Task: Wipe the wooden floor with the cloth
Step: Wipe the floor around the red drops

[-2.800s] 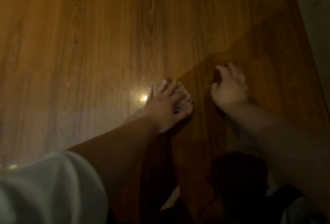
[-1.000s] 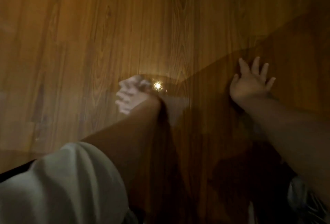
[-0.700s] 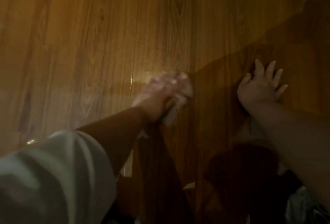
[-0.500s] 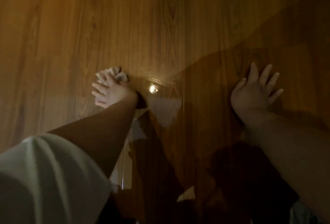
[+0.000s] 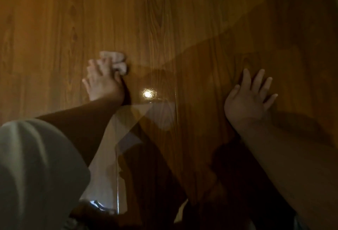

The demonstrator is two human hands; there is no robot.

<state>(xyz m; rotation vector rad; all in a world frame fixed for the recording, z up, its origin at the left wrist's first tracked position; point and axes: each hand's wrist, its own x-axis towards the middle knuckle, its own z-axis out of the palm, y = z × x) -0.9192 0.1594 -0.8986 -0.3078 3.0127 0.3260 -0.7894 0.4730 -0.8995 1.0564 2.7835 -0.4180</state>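
The wooden floor fills the view, brightly lit at the left and in shadow at the right. A small crumpled pale cloth lies on it left of centre. My left hand presses the cloth down, its front fingers and thumb holding the bunched cloth while the outer fingers spread on the boards. My right hand lies flat on the shadowed floor at the right, fingers spread, holding nothing.
A bright lamp glare shines on the glossy boards between my hands. My white sleeve fills the lower left. Dark shadow and my legs cover the bottom centre. A pale wall strip shows at the far right edge.
My left hand swept the cloth left, then right, then left again; since half a second ago it has barely moved. My right hand stayed planted with fingers spread.
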